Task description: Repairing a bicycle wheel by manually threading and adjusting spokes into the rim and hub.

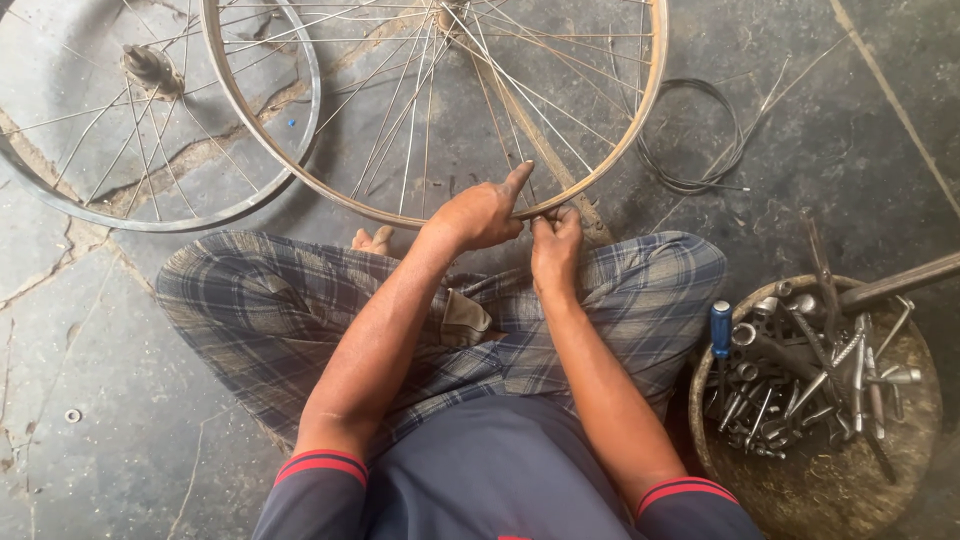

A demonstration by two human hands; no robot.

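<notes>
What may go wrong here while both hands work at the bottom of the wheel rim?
1. The left hand and right hand pinch near thin spokes; a finger may get caught or scraped.
2. The wheel rim rests only against the lap, so it may tip.
3. The tool bowl sits close to the right knee; a nudge could spill it.

**Colours and patterns around the wheels**

The near rim (640, 110) is dull brass-tan, its spokes (420, 110) pale silver. The second rim (300, 150) is grey steel, with a brown, rusty hub (150, 68). The floor (850, 130) is dark grey stone, cracked, with sandy streaks. The cloth (250, 290) over the knees is checked in blue-grey and cream. The shirt (490, 470) is slate blue; its sleeve cuffs (322, 467) carry red and dark stripes. The hands (485, 212) are smudged dark. The basket (915, 420) is earth-brown, filled with silver tools (800, 380); the screwdriver (720, 330) handle is bright blue. The wire coil (690, 135) is dark grey.
</notes>
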